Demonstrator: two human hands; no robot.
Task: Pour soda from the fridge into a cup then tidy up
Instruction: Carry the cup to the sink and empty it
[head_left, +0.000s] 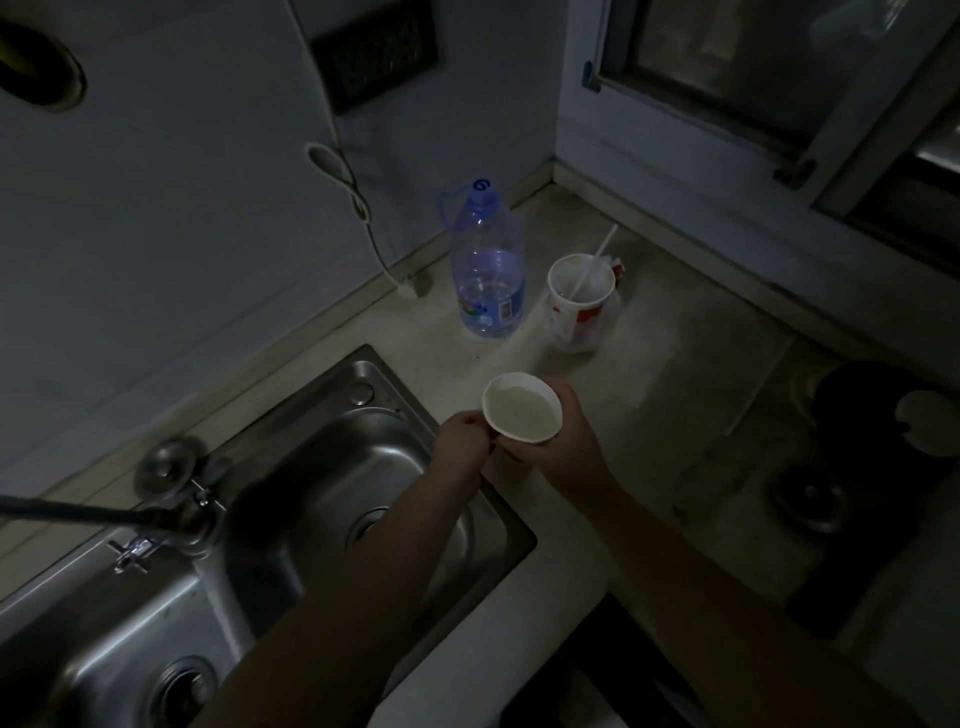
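While my right hand (558, 441) gripped the paper cup (522, 410) of pale liquid, my left hand (462, 441) pinched its rim, at the counter's (649, 374) sink-side edge.

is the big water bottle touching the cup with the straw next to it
Apart. The head view shows a strip of bare counter between the bottle and the straw cup.

Bare counter (675, 395) is seen right of the held cup (522, 413). The back corner is blocked by a water bottle (488, 265) and a tub (579, 304).
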